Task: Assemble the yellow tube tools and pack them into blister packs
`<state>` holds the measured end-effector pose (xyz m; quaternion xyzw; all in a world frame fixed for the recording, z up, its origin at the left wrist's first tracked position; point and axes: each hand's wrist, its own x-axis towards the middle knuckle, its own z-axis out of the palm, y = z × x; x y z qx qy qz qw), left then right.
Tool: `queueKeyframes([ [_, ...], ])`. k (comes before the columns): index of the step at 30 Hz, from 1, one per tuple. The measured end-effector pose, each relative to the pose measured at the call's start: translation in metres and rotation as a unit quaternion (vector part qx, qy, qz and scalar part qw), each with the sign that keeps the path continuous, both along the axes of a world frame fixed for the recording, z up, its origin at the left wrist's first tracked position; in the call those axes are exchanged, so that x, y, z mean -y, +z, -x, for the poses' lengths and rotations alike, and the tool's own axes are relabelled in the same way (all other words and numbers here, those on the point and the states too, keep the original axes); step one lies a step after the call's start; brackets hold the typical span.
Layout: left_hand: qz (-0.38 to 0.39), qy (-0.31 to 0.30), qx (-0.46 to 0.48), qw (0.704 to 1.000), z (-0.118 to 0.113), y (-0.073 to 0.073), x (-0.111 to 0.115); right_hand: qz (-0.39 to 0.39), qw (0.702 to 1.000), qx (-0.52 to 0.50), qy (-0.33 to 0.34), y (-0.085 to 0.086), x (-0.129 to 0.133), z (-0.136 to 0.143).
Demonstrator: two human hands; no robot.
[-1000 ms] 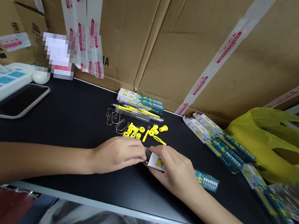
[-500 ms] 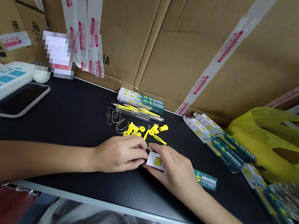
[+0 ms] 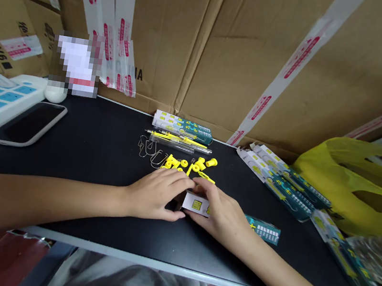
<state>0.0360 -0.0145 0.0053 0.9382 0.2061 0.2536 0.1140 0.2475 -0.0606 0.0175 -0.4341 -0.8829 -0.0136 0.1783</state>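
My right hand (image 3: 228, 216) is wrapped round a slim white-and-teal cardboard box (image 3: 196, 205) that lies near the table's front. Its teal end shows beyond the wrist, and my palm hides the middle. At the box's left end is my left hand (image 3: 157, 195), with the thumb spread away from the fingers. The fingertips are close to the box's upper edge; whether they touch a flap is hidden. Just behind the hands lie small yellow plastic parts (image 3: 200, 164) and bent metal wire hooks (image 3: 158, 158). Farther back are yellow rods with clear tubes (image 3: 179, 144).
Similar boxes stand at the back (image 3: 182, 126) and lie at the right (image 3: 279, 183). A yellow plastic bag (image 3: 320, 173) sits at the far right. On the left are a phone (image 3: 29, 123) and a white power strip (image 3: 10, 95). Large cardboard (image 3: 165, 28) walls the back.
My left thumb has parted from the fingers, which were closed at the box's end. A dark gap now shows at that end. The view has shifted slightly.
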Motion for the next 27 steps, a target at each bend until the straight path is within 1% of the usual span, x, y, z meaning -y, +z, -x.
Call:
queueKeyframes([
  [4, 0.027, 0.012, 0.035, 0.999, 0.001, 0.002, -0.004, 0.019, 0.999, -0.003, -0.027, 0.005, -0.003, -0.003],
  [8, 0.096, 0.040, 0.058, 0.993, 0.002, 0.002, -0.008, 0.046, 0.997, -0.009, -0.053, 0.006, -0.007, -0.005],
  [12, 0.169, 0.048, 0.061, 0.983, 0.002, 0.002, -0.009, 0.042, 0.998, -0.021, -0.045, 0.004, -0.010, -0.006],
  [15, 0.229, 0.012, 0.091, 0.969, 0.001, 0.002, -0.009, 0.032, 0.999, -0.035, -0.017, 0.004, -0.009, -0.006],
  [16, 0.260, -0.008, 0.103, 0.960, 0.000, 0.001, -0.010, 0.028, 0.999, -0.039, -0.004, 0.004, -0.009, -0.006],
  [18, 0.346, -0.047, 0.124, 0.929, -0.002, -0.001, -0.013, 0.019, 0.999, -0.045, 0.015, 0.005, -0.007, -0.006],
  [20, 0.445, -0.067, 0.138, 0.882, -0.004, -0.003, -0.015, 0.013, 0.998, -0.050, 0.019, 0.007, -0.005, -0.005],
  [22, 0.516, -0.070, 0.146, 0.841, -0.007, -0.004, -0.017, 0.012, 0.999, -0.051, 0.006, 0.009, -0.003, -0.005],
  [24, 0.549, -0.065, 0.161, 0.818, -0.008, -0.003, -0.018, 0.027, 0.999, -0.040, -0.020, 0.014, -0.003, -0.006],
  [27, 0.548, -0.024, 0.209, 0.810, -0.006, 0.004, -0.022, 0.095, 0.994, -0.022, -0.055, 0.025, -0.008, -0.014],
])
